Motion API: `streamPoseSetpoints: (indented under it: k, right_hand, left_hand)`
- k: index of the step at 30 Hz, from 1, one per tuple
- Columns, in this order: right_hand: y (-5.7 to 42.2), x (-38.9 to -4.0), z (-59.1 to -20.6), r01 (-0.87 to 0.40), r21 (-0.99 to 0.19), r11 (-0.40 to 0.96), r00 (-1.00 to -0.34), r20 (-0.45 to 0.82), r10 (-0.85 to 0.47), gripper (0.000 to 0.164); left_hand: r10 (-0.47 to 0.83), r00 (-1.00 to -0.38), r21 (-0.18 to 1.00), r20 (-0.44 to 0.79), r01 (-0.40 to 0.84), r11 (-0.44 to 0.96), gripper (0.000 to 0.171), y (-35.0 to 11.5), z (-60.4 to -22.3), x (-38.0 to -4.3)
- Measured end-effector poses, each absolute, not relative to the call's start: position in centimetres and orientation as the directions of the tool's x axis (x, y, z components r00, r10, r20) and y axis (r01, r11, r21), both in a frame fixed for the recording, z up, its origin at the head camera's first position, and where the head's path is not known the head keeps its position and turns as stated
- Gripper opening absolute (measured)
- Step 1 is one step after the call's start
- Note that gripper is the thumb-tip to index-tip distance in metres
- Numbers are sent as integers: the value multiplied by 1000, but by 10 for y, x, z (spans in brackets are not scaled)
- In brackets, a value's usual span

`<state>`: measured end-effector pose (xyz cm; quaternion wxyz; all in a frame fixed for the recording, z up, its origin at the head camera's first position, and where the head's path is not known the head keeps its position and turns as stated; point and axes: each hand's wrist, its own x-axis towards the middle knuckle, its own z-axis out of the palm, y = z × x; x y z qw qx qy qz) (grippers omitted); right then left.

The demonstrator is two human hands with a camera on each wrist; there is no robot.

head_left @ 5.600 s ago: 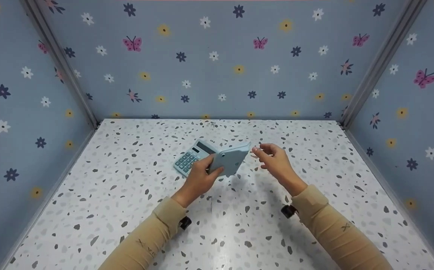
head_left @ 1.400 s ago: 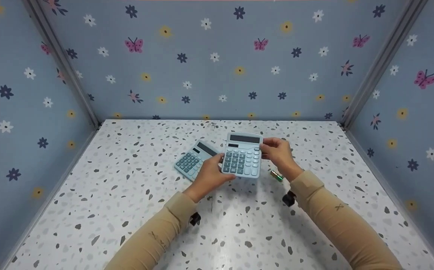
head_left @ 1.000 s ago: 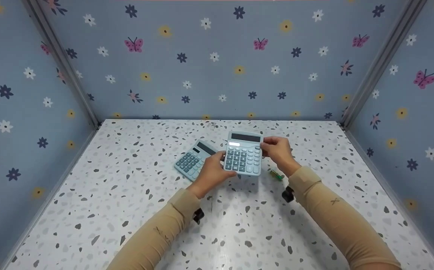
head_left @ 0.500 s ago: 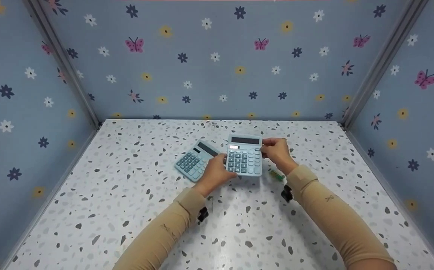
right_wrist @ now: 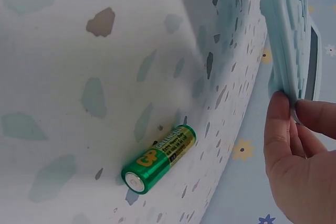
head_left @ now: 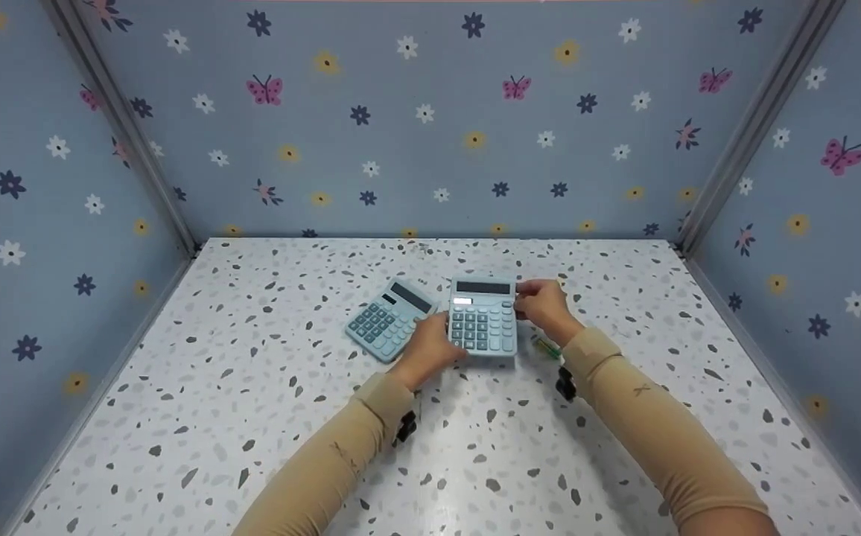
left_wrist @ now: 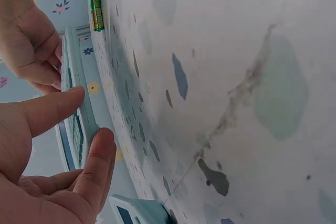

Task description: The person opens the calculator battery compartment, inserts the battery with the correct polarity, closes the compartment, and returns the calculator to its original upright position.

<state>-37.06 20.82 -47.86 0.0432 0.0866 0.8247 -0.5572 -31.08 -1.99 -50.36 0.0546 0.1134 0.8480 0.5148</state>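
Observation:
A light blue calculator (head_left: 483,316) is held face up between both hands, its keys toward the head camera. My left hand (head_left: 430,350) grips its lower left side, thumb on the front edge and fingers beneath in the left wrist view. At the upper right edge, my right hand (head_left: 547,307) pinches the casing between thumb and fingers (right_wrist: 280,124). The right wrist view shows a gap between the calculator and the table. A second, matching calculator (head_left: 386,318) lies angled on the table, partly behind the left hand. Near the right wrist lies a green and gold GP battery (right_wrist: 159,158).
The speckled white table (head_left: 289,447) has blue flowered panels (head_left: 430,149) at its back and both sides. Grey metal posts (head_left: 762,126) stand at the back corners. A small black device (head_left: 566,383) sits under each wrist.
Earlier the held calculator was turned back outward in the left hand, with the right hand apart. Now it faces up in both hands, slightly lower than half a second ago. The battery has come into view.

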Motion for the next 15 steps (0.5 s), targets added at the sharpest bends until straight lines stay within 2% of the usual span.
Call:
streamPoseSetpoints:
  k: [6,10,15]
  right_hand:
    - [208,-376,-484,247,-880,406,-969,-229,92,45]
    - [208,-379,-488,275,-856,437,-961,-258,100,46]
    - [208,-380,-492,273,-844,461,-961,-260,94,44]
  left_hand:
    - [206,-978,858,-41,72,509,65,-17,-505,-310]
    - [189,-979,846,-73,40,531,61,-16,-506,-310]
    - [191,-980,831,-49,66,552,54,-16,-515,-315]
